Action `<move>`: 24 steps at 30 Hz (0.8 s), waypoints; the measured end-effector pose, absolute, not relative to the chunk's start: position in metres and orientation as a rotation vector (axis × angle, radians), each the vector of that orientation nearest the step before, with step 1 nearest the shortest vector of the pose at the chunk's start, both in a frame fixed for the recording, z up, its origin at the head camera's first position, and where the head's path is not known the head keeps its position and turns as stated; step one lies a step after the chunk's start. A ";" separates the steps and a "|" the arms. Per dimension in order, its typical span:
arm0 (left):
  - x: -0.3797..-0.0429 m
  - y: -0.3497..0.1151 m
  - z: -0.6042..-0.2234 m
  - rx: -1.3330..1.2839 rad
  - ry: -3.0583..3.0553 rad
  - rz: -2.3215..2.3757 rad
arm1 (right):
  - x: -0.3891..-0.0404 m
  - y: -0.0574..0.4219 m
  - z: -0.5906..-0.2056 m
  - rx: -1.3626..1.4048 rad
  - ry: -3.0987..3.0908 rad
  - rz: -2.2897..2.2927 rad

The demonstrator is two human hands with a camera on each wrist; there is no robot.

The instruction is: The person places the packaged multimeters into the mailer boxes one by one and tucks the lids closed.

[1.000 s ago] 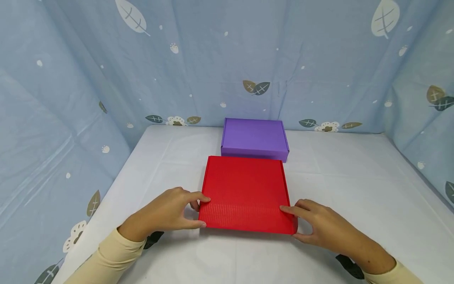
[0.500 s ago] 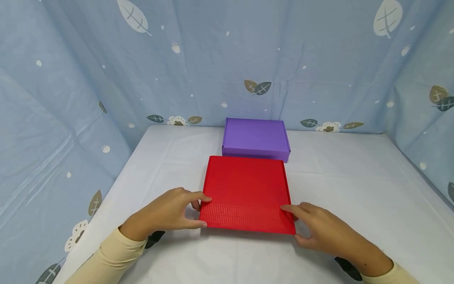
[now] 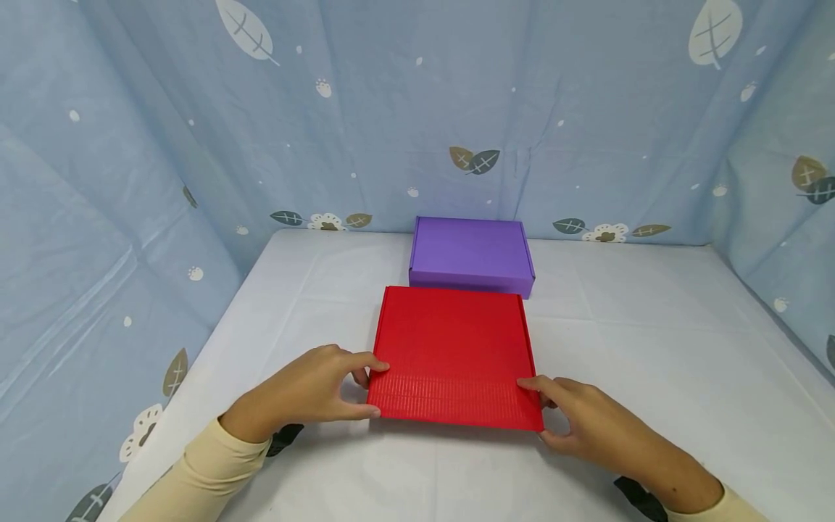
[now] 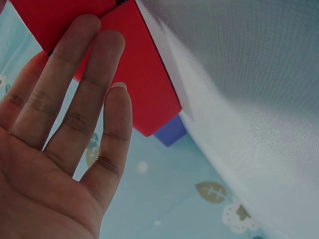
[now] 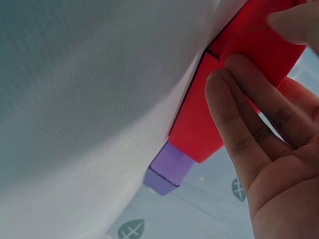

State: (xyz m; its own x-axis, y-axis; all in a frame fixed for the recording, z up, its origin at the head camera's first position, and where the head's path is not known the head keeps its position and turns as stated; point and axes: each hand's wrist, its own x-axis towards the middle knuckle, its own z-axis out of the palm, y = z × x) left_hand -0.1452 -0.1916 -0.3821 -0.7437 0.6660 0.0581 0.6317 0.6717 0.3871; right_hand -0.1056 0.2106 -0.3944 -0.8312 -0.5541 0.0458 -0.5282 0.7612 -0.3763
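Note:
A flat red cardboard box (image 3: 450, 337) lies on the white cloth in front of a closed purple box. My left hand (image 3: 313, 384) holds its front left corner, with the index finger on top and the thumb at the front edge. In the left wrist view several fingers (image 4: 82, 74) lie along the red side wall (image 4: 142, 79). My right hand (image 3: 587, 413) grips the front right corner in the same way. The right wrist view shows its thumb (image 5: 294, 25) on the red front and fingers (image 5: 239, 109) against the side, by a dark seam at the corner.
The purple box (image 3: 471, 250) stands just behind the red one, near the back curtain (image 3: 391, 109). Blue patterned cloth also hangs at the left and right. The white tablecloth (image 3: 626, 304) spreads around both boxes.
A red flap that stuck out at the front right corner now lies in line with the side. My right hand has shifted slightly there; my left hand keeps its place.

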 end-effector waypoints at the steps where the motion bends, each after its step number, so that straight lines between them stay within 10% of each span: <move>1: -0.145 -0.192 -0.382 1.085 2.791 0.596 | -0.106 0.210 -0.394 -0.892 2.896 -0.559; 24: -0.153 -0.185 -0.378 1.079 2.734 0.591 | -0.144 0.223 -0.384 -0.901 2.517 -0.888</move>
State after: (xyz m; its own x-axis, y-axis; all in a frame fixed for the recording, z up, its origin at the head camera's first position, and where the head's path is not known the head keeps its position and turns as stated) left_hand -0.1528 -0.1853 -0.3782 -0.7317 0.6815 0.0106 0.6250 0.6647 0.4093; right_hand -0.1440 0.2226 -0.3837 -0.7486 -0.6570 -0.0887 -0.4560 0.6074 -0.6505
